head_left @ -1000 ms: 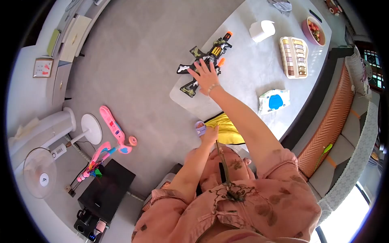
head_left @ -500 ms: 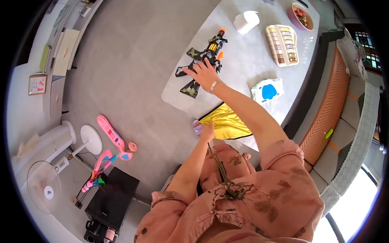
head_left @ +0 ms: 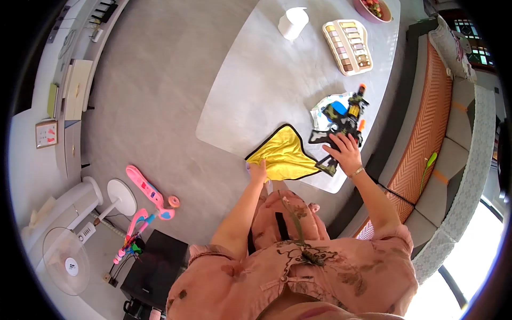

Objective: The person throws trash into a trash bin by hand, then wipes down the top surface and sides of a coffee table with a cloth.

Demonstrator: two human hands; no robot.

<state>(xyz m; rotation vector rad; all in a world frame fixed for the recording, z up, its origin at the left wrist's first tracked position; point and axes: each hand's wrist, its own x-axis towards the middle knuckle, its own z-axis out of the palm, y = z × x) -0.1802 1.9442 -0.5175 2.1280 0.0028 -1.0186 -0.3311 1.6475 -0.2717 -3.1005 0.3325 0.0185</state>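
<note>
My right hand [head_left: 346,153] holds a black camouflage toy gun [head_left: 346,125] with orange tips over the right side of the grey table [head_left: 240,80]. The gun partly covers a white wipes pack [head_left: 322,109] with a blue lid. At the table's near edge, my left hand [head_left: 258,172] has its fingers closed on the left corner of a yellow cloth [head_left: 285,154] with a black border. The cloth lies spread on the table, and its right corner is close to the gun's stock.
On the table are a white container [head_left: 293,24], a palette-like tray [head_left: 348,47] and a pink bowl of fruit [head_left: 373,10]. A sofa [head_left: 421,133] runs along the right. To the left stand a pink scooter [head_left: 149,189], a fan [head_left: 66,261] and a black box [head_left: 154,266].
My right hand has carried the toy gun from the table's left side to the right, beside the wipes pack. The yellow cloth, held by my left hand, now shows more fully on the table.
</note>
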